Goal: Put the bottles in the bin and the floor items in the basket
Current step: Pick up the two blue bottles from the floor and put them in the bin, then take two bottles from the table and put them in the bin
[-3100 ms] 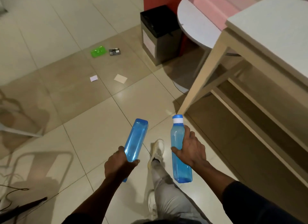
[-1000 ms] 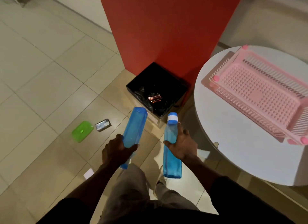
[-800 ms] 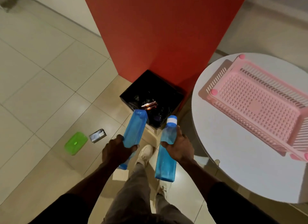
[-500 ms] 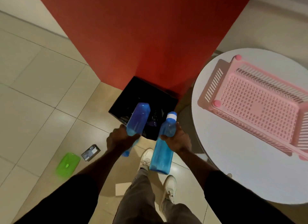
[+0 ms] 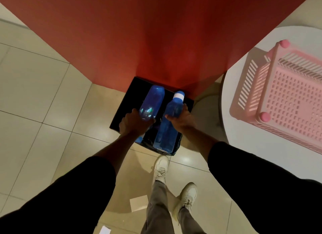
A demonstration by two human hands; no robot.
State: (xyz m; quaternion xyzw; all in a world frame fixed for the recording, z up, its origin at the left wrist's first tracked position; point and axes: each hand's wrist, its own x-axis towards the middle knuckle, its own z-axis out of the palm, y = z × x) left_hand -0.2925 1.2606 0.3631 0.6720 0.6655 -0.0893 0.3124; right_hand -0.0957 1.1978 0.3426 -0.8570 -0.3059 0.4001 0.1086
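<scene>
I hold two blue plastic bottles directly above the open black bin (image 5: 120,118), which stands against the red wall. My left hand (image 5: 133,123) grips the left bottle (image 5: 153,102), whose flat base points away from me. My right hand (image 5: 182,118) is closed around the right bottle (image 5: 167,132) just below its white-banded cap; its base points toward me. A pink slatted basket (image 5: 285,101) sits on the round white table (image 5: 252,157) at the right.
A red wall (image 5: 139,33) rises right behind the bin. Two white paper scraps lie on the tiled floor, one near my feet (image 5: 139,202) and one at the bottom edge (image 5: 104,230). My shoes stand just in front of the bin.
I have stepped up to the bin, and both bottles have moved forward to hang over its opening. The green box and small grey item on the floor have left the view.
</scene>
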